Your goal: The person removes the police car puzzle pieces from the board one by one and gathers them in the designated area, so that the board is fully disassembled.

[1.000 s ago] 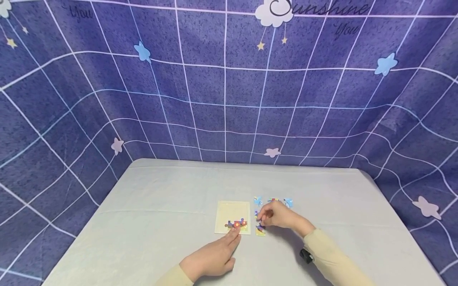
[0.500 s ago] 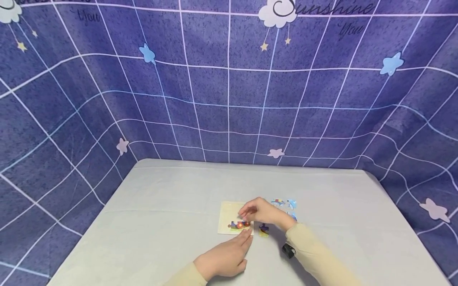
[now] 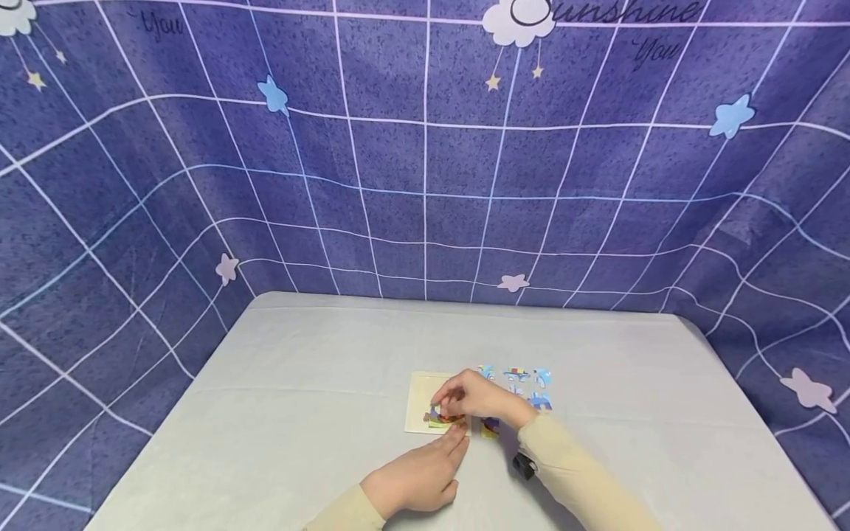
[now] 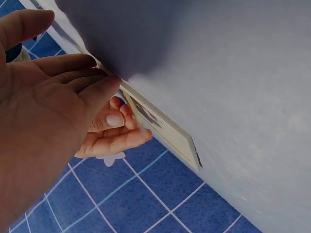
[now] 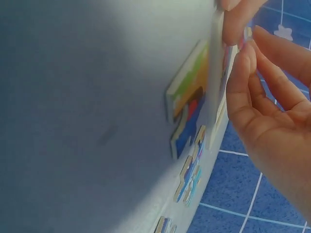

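A shallow pale wooden puzzle tray lies on the table with joined, colourful puzzle pieces along its near side. My left hand rests at the tray's near right edge, fingers extended and touching it. Above the tray, my right hand pinches a puzzle piece between thumb and fingers; the left wrist view shows that piece edge-on and tilted. The right hand covers part of the tray. Right of the tray lies a loose puzzle piece with green, orange and blue print.
Several more loose puzzle pieces lie right of the tray, among them a light blue corner piece and a blue one. The pale tablecloth extends on both sides. A dark blue patterned curtain hangs behind the table.
My right hand has moved left from the loose pieces to over the tray, carrying a puzzle piece. The left hand has stayed at the tray's near edge, shifting slightly towards its right corner.
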Demonstrator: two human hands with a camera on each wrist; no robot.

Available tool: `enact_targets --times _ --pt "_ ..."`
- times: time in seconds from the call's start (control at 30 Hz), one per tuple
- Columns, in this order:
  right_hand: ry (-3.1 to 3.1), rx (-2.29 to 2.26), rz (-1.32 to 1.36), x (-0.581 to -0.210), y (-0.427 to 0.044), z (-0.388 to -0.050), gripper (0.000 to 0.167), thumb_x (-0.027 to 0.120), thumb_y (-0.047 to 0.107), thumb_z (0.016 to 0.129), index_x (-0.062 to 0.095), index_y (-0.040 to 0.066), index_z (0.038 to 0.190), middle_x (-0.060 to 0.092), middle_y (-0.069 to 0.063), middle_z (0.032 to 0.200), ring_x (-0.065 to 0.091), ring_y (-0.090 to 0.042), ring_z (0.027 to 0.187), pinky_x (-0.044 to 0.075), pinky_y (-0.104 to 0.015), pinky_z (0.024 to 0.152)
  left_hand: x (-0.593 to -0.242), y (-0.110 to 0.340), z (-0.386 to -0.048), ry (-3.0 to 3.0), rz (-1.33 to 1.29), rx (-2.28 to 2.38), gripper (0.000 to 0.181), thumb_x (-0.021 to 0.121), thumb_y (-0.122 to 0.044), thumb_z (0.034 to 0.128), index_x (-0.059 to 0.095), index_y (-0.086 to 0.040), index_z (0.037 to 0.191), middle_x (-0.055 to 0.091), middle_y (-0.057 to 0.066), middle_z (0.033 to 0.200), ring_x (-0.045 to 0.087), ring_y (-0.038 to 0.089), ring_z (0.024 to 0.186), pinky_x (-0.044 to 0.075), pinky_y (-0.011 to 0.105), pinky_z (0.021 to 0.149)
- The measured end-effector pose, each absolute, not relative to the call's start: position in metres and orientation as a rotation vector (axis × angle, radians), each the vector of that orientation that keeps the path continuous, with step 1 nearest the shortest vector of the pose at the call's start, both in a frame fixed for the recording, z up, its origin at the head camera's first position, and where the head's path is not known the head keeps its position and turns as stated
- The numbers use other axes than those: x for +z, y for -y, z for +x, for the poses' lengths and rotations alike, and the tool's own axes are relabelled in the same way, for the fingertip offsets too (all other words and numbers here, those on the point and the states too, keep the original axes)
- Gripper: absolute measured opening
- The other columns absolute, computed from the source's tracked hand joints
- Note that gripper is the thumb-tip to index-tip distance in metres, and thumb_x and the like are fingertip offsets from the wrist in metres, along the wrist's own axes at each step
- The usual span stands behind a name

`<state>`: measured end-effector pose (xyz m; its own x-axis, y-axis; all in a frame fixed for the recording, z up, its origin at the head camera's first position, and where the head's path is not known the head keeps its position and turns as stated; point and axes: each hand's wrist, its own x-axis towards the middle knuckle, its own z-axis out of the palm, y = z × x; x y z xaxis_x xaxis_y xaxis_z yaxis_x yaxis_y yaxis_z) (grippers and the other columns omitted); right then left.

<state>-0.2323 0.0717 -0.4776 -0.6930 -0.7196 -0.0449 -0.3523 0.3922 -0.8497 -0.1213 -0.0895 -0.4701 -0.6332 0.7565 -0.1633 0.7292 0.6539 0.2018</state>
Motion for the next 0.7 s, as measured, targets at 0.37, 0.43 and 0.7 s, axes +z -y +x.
enact_targets --times 0.37,0.43,0.7 --pt "-2.256 -1.23 -0.976 -0.4803 -0.0699 -0.2311 0.012 0.068 -0.004 0.083 0.073 0.0 0.094 0.067 -0.004 0.077 0.059 -0.007 0.066 0.053 -0.02 0.06 -0.4674 0.0884 -0.1212 -2.649 1.226 0.166 0.059 0.056 -0.022 0.0923 0.041 0.01 0.14 0.034 0.024 0.149 0.029 0.029 0.142 0.031 0.033 0.113" --pt "-2.264 -1.23 -0.948 -0.481 -0.0685 -0.2307 0.013 0.067 -0.005 0.083 0.073 0.002 0.093 0.068 -0.006 0.075 0.059 -0.009 0.065 0.051 -0.019 0.058 -0.4685 0.0886 -0.1217 -2.648 1.231 0.167 0.059 0.055 -0.022 0.0924 0.04 0.01 0.14 0.033 0.024 0.15 0.029 0.029 0.142 0.031 0.033 0.114" --pt "-2.23 -1.31 -0.919 -0.4777 -0.0762 -0.2344 0.017 0.062 -0.012 0.084 0.071 -0.007 0.098 0.068 -0.02 0.081 0.063 -0.027 0.069 0.057 -0.037 0.063 -0.4697 0.089 -0.1219 -2.654 1.244 0.156 0.059 0.055 -0.021 0.092 0.04 0.01 0.14 0.03 0.025 0.151 0.028 0.03 0.142 0.03 0.034 0.114"
